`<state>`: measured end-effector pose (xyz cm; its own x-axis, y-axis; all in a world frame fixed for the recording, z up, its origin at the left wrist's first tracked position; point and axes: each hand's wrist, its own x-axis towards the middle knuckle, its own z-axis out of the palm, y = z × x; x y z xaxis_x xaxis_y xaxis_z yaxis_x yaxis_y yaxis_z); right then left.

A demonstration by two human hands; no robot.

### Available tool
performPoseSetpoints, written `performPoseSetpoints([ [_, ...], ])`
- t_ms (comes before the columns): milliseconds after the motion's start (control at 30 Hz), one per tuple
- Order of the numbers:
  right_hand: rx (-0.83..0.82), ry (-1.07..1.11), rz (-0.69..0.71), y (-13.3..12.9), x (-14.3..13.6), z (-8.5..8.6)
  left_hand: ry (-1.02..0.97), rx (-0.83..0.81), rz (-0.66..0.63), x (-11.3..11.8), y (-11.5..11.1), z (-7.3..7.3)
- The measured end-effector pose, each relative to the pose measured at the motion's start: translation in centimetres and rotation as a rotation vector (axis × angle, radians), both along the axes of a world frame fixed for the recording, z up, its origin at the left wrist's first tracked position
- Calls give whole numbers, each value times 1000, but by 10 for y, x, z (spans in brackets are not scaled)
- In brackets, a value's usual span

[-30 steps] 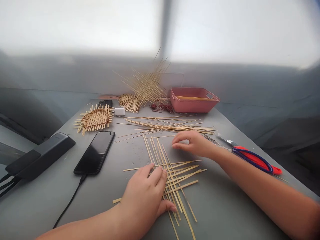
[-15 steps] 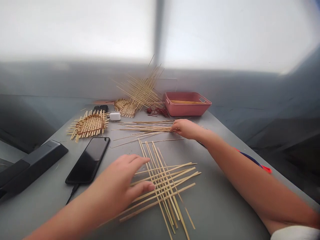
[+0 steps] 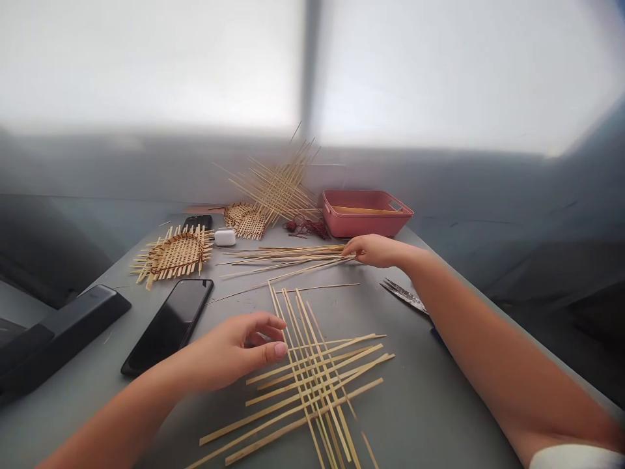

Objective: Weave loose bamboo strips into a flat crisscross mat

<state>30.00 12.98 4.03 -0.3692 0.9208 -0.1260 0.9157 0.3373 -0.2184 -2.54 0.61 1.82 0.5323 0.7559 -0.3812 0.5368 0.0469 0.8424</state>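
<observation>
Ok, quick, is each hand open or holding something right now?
Left hand: open, nothing seen in it, by the crossed strips.
Right hand: curled at the loose strips; can't tell whether it grips any.

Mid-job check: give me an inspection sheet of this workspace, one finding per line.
Surface: grey table, spread with items front to back.
Job's things: crossed strips in front; loose strips beyond them.
Clutter: phone and black block at left; woven tray, white case, pink box farther back; scissors at right, partly hidden.
Hands: left hand at the crossed strips' left side, thumb and fingers apart; right hand at the loose strips' right end, grip unclear.
Cables: nothing seen.
Surroundings: pale, blurred backdrop.
</observation>
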Motion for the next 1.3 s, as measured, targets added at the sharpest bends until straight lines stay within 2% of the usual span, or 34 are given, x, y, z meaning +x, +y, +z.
performPoseSetpoints([
  [133, 63, 20, -89, 1, 11, 15, -66, -65, -1, -1, 3, -5],
  [267, 125, 8, -155, 6, 19, 26, -159, -167, 74, -1, 6, -11],
  [367, 164, -18, -136, 17, 13, 18, -219, -238, 138, 0, 9, -13],
  [467, 178, -59, -73, 32, -4, 1, -259, -273, 182, 2, 11, -12],
  [633, 107, -200, -54, 50, -30, -17, -307, -339, 221, 4, 13, -12],
  [833, 39, -270, -66, 63, -37, -18, -363, -401, 198, 2, 16, -18],
  [1100, 45, -242, -89, 71, -40, -22, -378, -398, 168, -2, 16, -25],
  [1300, 66, -117, -68, 62, -38, -6, -382, -393, 170, -2, 13, -22],
])
